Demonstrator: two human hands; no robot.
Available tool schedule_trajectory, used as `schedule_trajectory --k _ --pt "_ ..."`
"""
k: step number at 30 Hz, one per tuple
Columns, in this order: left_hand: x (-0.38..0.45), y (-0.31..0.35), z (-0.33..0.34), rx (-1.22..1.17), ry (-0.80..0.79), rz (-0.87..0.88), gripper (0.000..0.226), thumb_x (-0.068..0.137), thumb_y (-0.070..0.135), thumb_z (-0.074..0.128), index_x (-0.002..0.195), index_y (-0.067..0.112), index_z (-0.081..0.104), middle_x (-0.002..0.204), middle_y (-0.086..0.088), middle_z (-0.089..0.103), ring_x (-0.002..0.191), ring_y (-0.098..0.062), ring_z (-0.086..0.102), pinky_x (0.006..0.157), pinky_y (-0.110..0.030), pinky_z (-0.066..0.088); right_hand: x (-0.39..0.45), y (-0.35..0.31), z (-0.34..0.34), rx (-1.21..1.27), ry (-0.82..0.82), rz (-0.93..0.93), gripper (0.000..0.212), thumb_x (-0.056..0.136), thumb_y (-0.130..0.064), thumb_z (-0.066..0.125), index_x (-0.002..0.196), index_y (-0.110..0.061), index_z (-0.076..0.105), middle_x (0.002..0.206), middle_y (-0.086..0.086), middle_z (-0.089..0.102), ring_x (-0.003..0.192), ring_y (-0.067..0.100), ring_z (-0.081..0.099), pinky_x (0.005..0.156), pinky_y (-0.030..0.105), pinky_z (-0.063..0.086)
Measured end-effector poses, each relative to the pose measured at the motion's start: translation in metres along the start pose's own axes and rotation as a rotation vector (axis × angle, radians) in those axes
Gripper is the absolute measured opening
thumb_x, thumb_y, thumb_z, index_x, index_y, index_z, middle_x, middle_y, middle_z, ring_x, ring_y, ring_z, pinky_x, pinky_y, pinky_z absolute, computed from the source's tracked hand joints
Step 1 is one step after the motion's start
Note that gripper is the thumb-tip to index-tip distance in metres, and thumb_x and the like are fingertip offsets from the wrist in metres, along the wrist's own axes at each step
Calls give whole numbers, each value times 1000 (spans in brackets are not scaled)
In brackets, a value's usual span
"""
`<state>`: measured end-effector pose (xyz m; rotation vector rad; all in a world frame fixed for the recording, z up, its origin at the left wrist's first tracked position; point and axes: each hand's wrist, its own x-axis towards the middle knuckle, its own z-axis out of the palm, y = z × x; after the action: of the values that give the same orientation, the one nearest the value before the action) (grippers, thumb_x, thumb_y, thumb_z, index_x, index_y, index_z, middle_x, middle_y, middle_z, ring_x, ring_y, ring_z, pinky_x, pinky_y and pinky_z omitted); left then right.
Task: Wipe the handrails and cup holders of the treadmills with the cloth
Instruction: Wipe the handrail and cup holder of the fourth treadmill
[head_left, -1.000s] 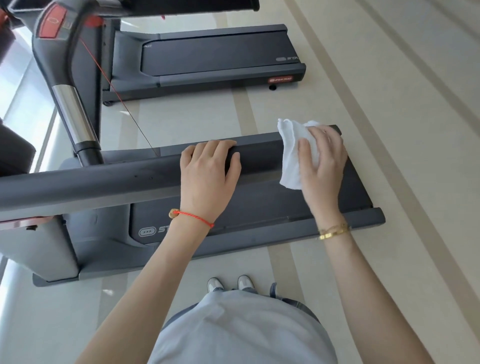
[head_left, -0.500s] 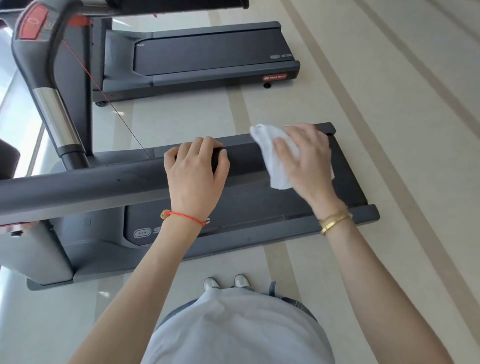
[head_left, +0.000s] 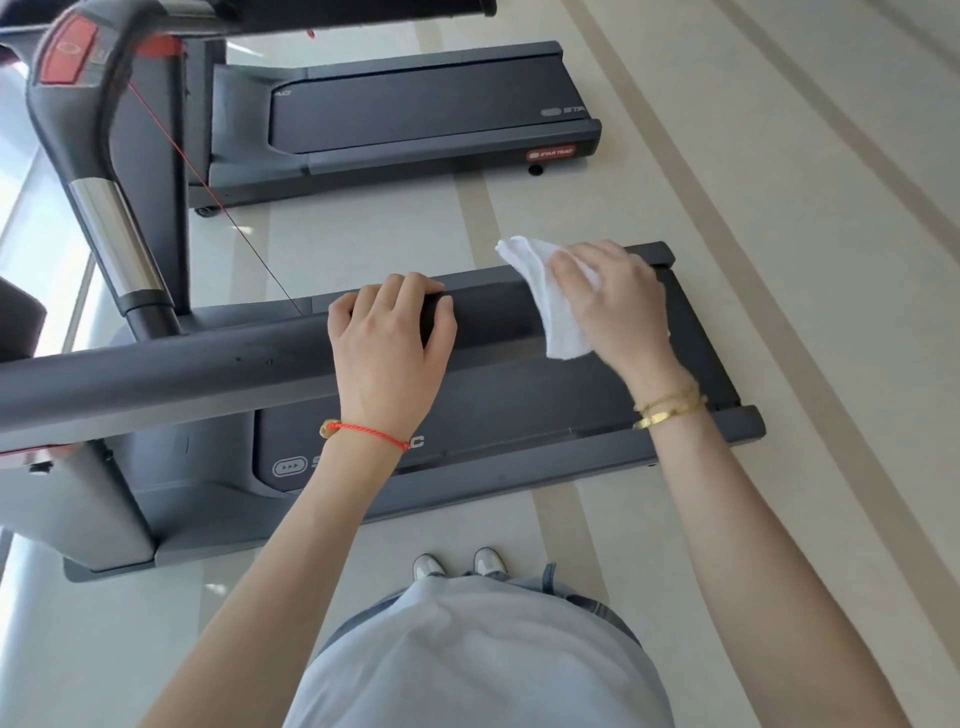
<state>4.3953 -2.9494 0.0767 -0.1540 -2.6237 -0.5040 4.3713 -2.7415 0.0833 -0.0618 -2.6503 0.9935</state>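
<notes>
White cloth (head_left: 551, 306), soft and crumpled, draped over the far end of the dark grey handrail (head_left: 208, 374); one corner pointing up and left, lower edge hanging below the rail. Right hand (head_left: 613, 306) pressed on top of cloth, fingers curled over it and gripping it against the rail; gold bracelets (head_left: 670, 410) at the wrist. Left hand (head_left: 389, 353) just beside, apart from the cloth, fingers wrapped over the far side of the same rail, thumb on the near side; red cord bracelet (head_left: 363, 434) at the wrist. Handrail matte, rounded, running from the left edge of view to under the right hand; rail end itself covered by cloth and hand. Below the rail, near treadmill (head_left: 519, 457) with dark belt and grey side rails, logo partly hidden behind the left wrist and unreadable. Second treadmill (head_left: 426, 109) farther off on the pale striped floor (head_left: 779, 260), red maker's badge on its side rail. Upper left: upright post (head_left: 119, 234) with chrome section and red button (head_left: 67, 52), thin red cord (head_left: 218, 208) slanting down from it; console above cut off by the frame edge. Cup holders not identifiable in this view. Bottom centre: grey shirt (head_left: 483, 660) and toes of two shoes (head_left: 457, 564).
</notes>
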Motion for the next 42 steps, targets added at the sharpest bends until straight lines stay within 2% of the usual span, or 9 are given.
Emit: schedule_trajectory --k 5,12,18,22,25,28,32,37,42 --pt "0 0 0 9 -4 1 26 100 33 41 98 19 64 88 5 64 80 -22 56 92 -35 33 -21 -9 16 -342 130 -282 36 98 -48 37 108 -30 66 113 -12 62 112 22 50 93 39 34" --pt "0 1 -2 3 -6 -10 26 99 31 43 98 17 64 88 3 65 81 -23 56 92 -36 34 15 -35 16 -441 -146 -304 43 96 -42 32 64 -24 55 61 -8 50 66 24 49 67 35 32" --pt "1 1 -4 -26 -27 -29 27 99 33 42 99 19 65 90 5 65 84 -22 57 93 -34 34 33 -34 9 -390 -332 -109 50 93 -44 33 50 -20 38 56 -1 47 60 25 45 55 31 26" --pt "1 3 -4 -28 -13 -37 25 99 32 44 97 18 65 87 5 65 81 -22 56 93 -34 34 -4 -22 11 -436 -33 -369 38 99 -43 33 85 -29 66 90 -8 67 89 24 57 82 38 38" --pt "1 4 -4 -28 -7 -41 23 99 31 46 97 18 65 85 5 64 79 -22 56 92 -33 34 -21 -13 17 -464 74 -451 37 101 -46 35 112 -27 65 110 -9 64 108 21 53 96 39 34" --pt "1 4 -5 -24 -19 -34 24 99 31 45 98 18 65 88 5 65 81 -22 56 93 -35 35 -7 -18 15 -476 32 -395 37 98 -48 35 94 -31 67 94 -11 66 92 21 57 84 39 38" --pt "1 4 -9 -33 -49 -32 28 100 32 43 103 17 66 93 4 67 85 -23 58 95 -36 36 24 -30 13 -391 -220 -277 49 95 -48 34 53 -25 41 54 -3 48 62 28 50 63 34 32" --pt "-1 -1 -18 -139 -81 15 23 98 21 51 114 13 65 104 2 70 97 -24 61 99 -33 37 14 -35 12 -473 -243 -430 72 87 -73 10 88 -24 63 78 -6 62 74 23 56 76 39 42" --pt "-8 -21 -42 -167 -15 -9 29 94 10 52 119 10 64 111 -2 69 107 -25 60 103 -35 37 -2 -57 35 -526 -194 -558 68 95 -66 11 112 -24 62 99 -4 67 84 25 58 79 41 41"
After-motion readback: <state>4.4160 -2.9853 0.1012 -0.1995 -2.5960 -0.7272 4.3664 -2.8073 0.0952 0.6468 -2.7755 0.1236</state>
